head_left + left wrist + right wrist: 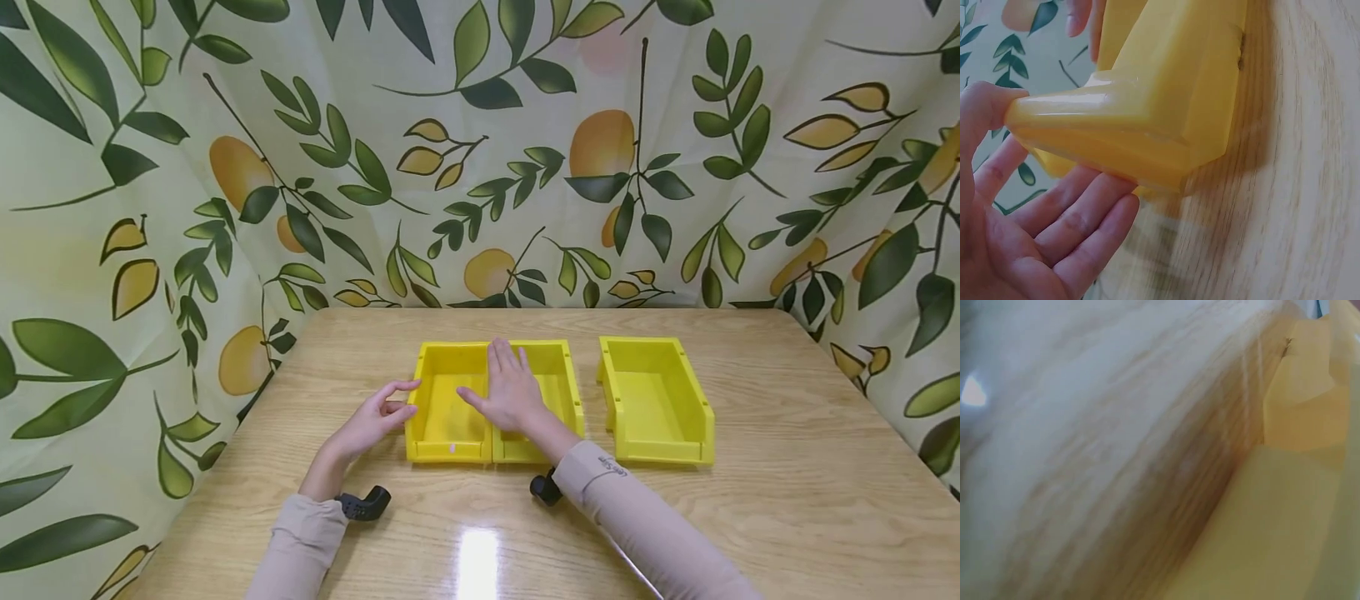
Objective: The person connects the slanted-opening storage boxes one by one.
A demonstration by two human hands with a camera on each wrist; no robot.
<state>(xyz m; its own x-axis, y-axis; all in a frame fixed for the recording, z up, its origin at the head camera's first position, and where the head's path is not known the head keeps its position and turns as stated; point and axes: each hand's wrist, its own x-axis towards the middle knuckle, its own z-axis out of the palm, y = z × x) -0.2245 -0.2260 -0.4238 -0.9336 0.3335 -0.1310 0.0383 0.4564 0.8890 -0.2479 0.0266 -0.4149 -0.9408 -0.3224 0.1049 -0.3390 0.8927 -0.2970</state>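
Observation:
Two yellow storage bins stand side by side on the table, the left bin (450,408) touching the middle bin (551,367). My left hand (371,423) grips the left bin's outer side; in the left wrist view the thumb is at the rim (1085,103) and the other fingers lie below its overhang. Over the meeting walls of the two bins is my right hand (513,396), fingers straight and pointing away, thumb spread over the left bin. The right wrist view shows mostly table and the bins' yellow front, with the right hand out of sight.
A third yellow bin (656,404) stands to the right, a gap away from the pair. The wooden table (787,483) ends at a leaf-patterned cloth (517,183) behind. Black wrist devices are worn on the left wrist (365,504) and the right wrist (546,489).

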